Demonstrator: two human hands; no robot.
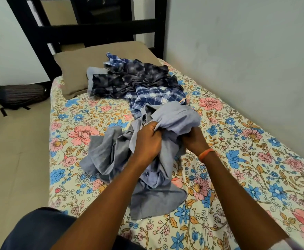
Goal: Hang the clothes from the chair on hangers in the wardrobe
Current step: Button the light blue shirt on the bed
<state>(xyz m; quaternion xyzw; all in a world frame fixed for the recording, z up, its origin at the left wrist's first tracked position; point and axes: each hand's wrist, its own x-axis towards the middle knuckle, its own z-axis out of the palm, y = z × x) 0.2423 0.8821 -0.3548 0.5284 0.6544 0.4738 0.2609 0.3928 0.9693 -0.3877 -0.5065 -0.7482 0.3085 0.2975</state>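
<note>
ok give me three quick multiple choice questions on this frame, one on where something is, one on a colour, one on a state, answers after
1. Where does the brown pillow lie?
A. at the head of the bed
B. on the floor
C. under the grey shirt

2. What colour is the wristband on the right hand?
A. green
B. orange
C. black

3. What is the left hand doing?
A. resting flat on the sheet
B. pointing at the wall
C. gripping the grey shirt

Answers: 1 A, it sits by the dark headboard. 2 B, the band shows orange. 3 C, fingers curl round the cloth.

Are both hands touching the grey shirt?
Touching. The head view shows the left hand and the right hand each gripping bunched fabric of the grey shirt above the bed.
</note>
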